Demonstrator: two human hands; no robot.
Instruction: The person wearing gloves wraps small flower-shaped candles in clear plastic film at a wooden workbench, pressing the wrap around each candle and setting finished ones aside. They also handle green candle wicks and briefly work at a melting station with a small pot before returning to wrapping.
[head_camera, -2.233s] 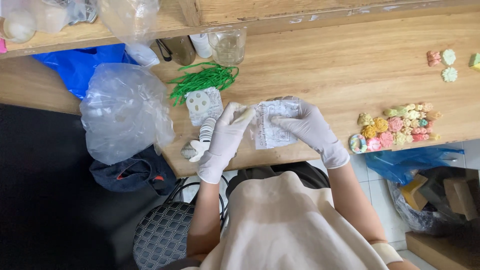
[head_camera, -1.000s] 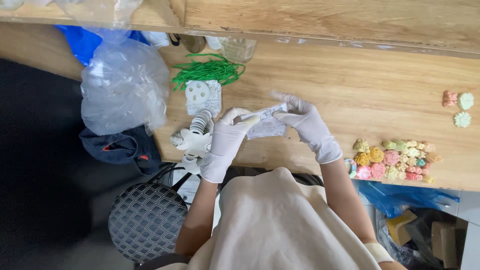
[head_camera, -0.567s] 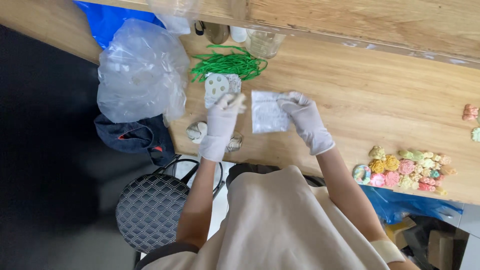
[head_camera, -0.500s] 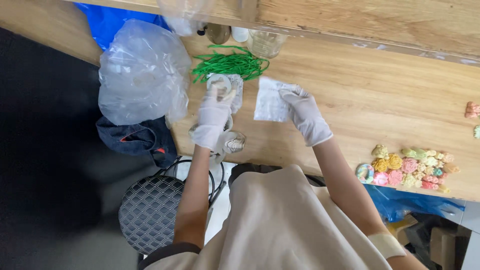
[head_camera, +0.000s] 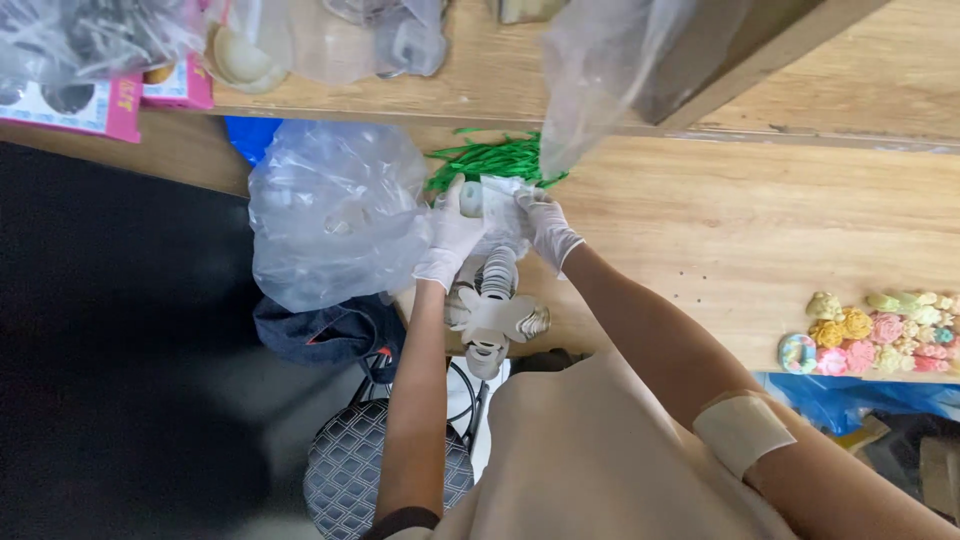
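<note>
- Wooden bench (head_camera: 760, 240) runs across the view, with a shelf edge (head_camera: 420, 100) above it carrying bagged goods.
- Both gloved hands meet at the bench's far side, just in front of a heap of green strips (head_camera: 490, 160).
- Left hand (head_camera: 455, 225) has its fingers curled round a small pale round piece (head_camera: 471, 197); what the piece is cannot be made out.
- Right hand (head_camera: 545, 225) pinches a small clear packet (head_camera: 502, 195) by its edge, touching the left hand's piece.
- Below the hands, a pile of pale flower-shaped pieces (head_camera: 495, 315) lies at the bench's near edge, partly hidden by the forearms.
- A large crumpled clear plastic bag (head_camera: 335, 215) sits just left of the hands; its contents are blurred.
- A hanging clear bag (head_camera: 600, 70) covers part of the green strips.
- Well apart to the right, coloured flower shapes (head_camera: 870, 335) are cut off by the frame.
</note>
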